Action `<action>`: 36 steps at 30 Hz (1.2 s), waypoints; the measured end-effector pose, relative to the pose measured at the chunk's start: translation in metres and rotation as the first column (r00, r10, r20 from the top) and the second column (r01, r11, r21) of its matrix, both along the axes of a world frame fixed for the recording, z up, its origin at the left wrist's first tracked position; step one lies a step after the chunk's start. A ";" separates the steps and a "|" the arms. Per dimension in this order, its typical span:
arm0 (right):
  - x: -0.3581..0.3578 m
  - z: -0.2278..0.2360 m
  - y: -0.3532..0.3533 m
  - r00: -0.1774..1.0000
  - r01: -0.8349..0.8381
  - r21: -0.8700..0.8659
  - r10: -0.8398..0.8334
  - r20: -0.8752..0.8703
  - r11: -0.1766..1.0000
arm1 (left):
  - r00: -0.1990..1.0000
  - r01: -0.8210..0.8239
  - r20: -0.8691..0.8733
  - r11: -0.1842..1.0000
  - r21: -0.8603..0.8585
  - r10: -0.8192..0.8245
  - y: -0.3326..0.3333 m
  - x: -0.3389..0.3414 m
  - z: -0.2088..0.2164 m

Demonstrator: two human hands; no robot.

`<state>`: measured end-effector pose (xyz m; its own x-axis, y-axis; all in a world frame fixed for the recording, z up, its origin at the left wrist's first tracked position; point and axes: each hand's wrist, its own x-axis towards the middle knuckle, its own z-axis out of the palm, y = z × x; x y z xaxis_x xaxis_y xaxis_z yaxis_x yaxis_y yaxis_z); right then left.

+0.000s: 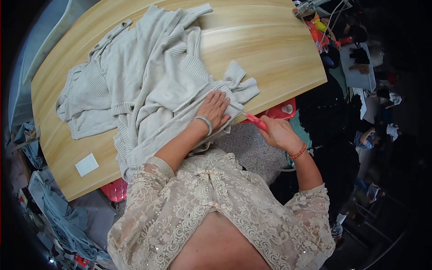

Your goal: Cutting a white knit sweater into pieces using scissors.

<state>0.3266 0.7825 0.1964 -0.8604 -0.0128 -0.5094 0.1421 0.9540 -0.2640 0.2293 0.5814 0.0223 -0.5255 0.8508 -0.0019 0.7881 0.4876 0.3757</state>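
Two hands: left hand (215, 109) flat on sweater (153, 85), right hand (278, 132) around scissors (253, 119).

A pale wood-grain surface (270, 49) is stretching across the upper part of the view, its edges bending with the lens. A heap of light grey knitted garments (148, 85) is lying rumpled across its middle and left, with ribbed cuffs trailing toward the near edge. A small white paper slip (87, 164) is sitting flat near the near left corner, apart from the knitwear.
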 end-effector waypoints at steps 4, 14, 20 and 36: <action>-0.015 -0.002 -0.014 0.992 -0.121 -0.180 0.123 -0.001 0.976 | 0.997 0.036 -0.064 0.999 0.035 -0.034 -0.004 0.000 -0.009; -0.033 0.019 -0.038 0.954 -0.269 -0.160 0.286 0.090 0.950 | 1.000 0.014 -0.003 0.993 0.121 -0.013 -0.003 0.003 -0.012; -0.061 0.001 -0.101 0.903 -0.412 -0.254 0.429 0.015 0.875 | 0.996 0.074 -0.049 0.997 0.035 -0.072 0.000 0.003 -0.031; -0.043 0.025 -0.085 0.925 -0.320 -0.157 0.344 0.161 0.934 | 0.920 -0.386 -0.014 0.912 0.136 0.391 -0.136 0.053 0.018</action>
